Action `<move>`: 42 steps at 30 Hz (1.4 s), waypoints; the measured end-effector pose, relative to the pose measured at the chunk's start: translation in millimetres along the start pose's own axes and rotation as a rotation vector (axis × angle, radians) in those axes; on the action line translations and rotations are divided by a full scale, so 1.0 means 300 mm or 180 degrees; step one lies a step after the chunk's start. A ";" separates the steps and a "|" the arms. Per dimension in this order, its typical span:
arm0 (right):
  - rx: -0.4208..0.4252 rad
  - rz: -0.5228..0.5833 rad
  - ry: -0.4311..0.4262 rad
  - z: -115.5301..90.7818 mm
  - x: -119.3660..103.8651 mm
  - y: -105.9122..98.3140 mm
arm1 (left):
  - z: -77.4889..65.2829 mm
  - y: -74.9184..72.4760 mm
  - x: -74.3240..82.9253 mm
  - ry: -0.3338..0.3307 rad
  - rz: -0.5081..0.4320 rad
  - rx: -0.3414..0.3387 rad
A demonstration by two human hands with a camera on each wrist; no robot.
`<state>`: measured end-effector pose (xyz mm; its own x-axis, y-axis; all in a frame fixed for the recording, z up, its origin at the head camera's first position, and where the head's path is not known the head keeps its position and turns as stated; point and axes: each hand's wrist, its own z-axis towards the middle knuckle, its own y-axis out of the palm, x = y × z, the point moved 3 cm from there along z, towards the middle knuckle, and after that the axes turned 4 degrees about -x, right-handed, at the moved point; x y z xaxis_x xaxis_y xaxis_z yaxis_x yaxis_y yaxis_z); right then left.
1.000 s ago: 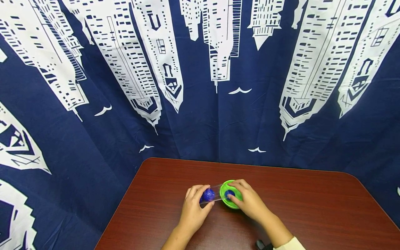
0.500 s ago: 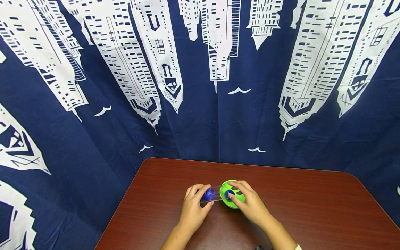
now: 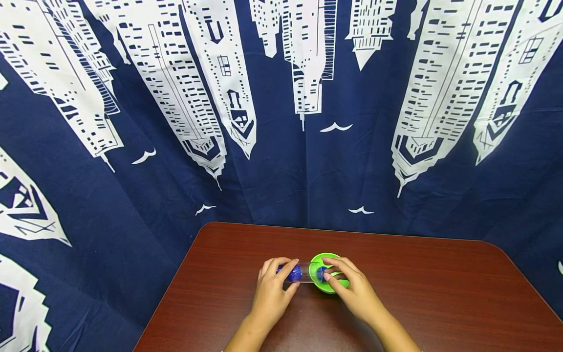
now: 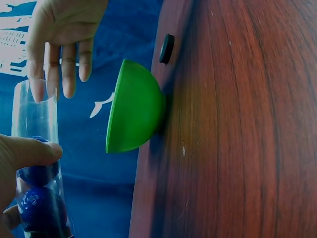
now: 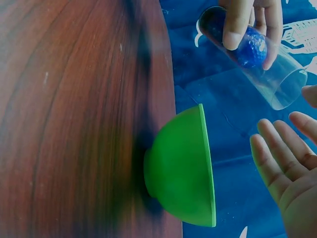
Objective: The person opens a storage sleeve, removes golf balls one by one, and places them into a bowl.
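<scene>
My left hand (image 3: 271, 291) grips a clear tube (image 5: 277, 82) with blue balls inside, its thumb and fingers on opposite sides. Two of those balls (image 4: 42, 208) show in the left wrist view, stacked toward the dark closed end. The tube is held above the table, its mouth pointing toward my right hand (image 3: 354, 288). That hand has its fingers spread and relaxed, with thumb and fingertips close to the rim; whether they touch it I cannot tell. Below the mouth stands a green bowl (image 5: 181, 168). From the head view, another blue ball (image 3: 322, 274) appears within the bowl's outline.
The brown wooden table (image 3: 237, 244) extends around the bowl on all sides. A small black round piece (image 4: 167, 48) stands near it in the left wrist view. Behind the table hangs a dark blue cloth (image 3: 281, 190) printed with white buildings.
My right hand has shifted slightly to the right and its fingers have parted a little from the tube's mouth. The left hand has turned the tube nearer to level.
</scene>
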<state>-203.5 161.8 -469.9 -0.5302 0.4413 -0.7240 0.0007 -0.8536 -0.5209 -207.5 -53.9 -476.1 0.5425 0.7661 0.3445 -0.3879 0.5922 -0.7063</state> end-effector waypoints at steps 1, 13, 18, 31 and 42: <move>-0.0010 0.0039 -0.0002 -0.002 -0.002 0.002 | 0.001 -0.001 0.000 0.0025 0.0046 0.0000; -0.0125 0.0386 -0.0044 -0.018 -0.003 0.022 | 0.016 -0.020 0.006 0.0244 0.0324 0.0000; -0.0164 0.0433 0.0041 -0.022 0.006 0.027 | 0.022 -0.027 0.005 0.0334 0.0431 -0.0021; -0.0192 0.0558 0.0125 -0.027 0.015 0.041 | 0.033 -0.043 0.013 0.0477 0.0562 -0.0079; -0.0212 0.0609 0.0251 -0.035 0.008 0.041 | 0.032 -0.044 0.019 0.0540 0.0532 -0.0034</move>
<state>-195.8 155.2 -482.9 -0.4471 0.2955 -0.8443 0.1524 -0.9049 -0.3974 -206.5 -54.9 -458.8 0.5892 0.8000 0.1139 -0.4754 0.4572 -0.7517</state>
